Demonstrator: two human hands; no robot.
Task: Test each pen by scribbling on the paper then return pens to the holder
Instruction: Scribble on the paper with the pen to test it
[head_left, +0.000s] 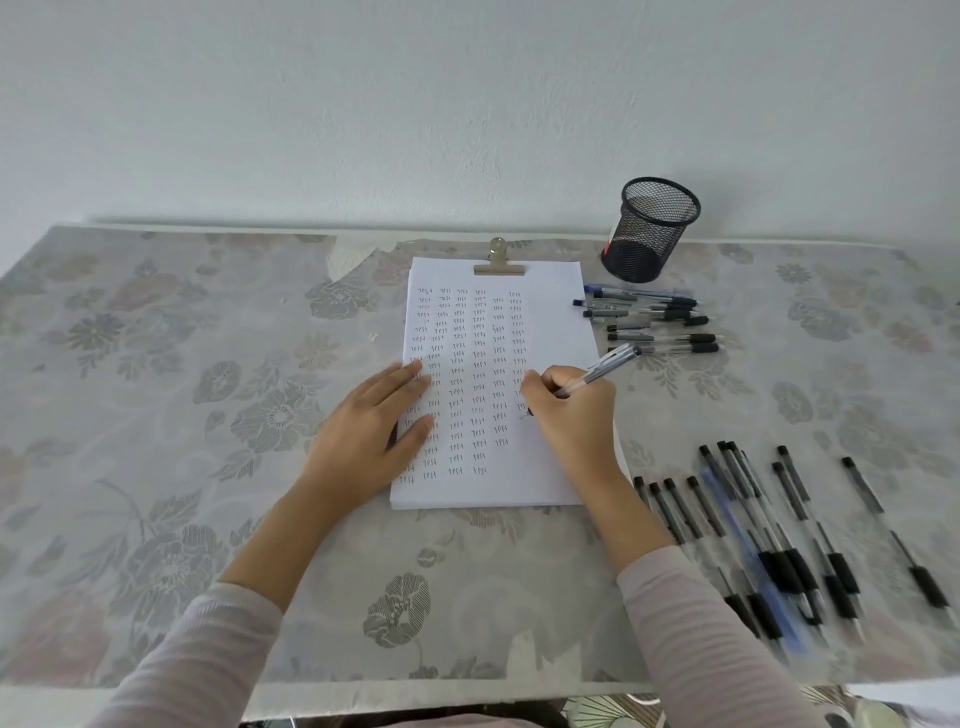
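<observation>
A white paper pad (550, 322) under a metal clip lies in the middle of the table, covered with rows of small handwritten words. My right hand (571, 415) grips a clear pen (605, 371) with its tip on the paper's right column. My left hand (374, 426) presses flat on the pad's left edge. A black mesh holder (649, 231) stands upright and empty behind the pad to the right. Several pens (654, 322) lie in a row just below the holder. Many more pens (769, 535) lie spread at the front right.
The table (182, 364) has a flowered grey cloth and runs against a white wall. The metal clip (498, 260) holds the pad's top edge. The table's front edge is near my sleeves.
</observation>
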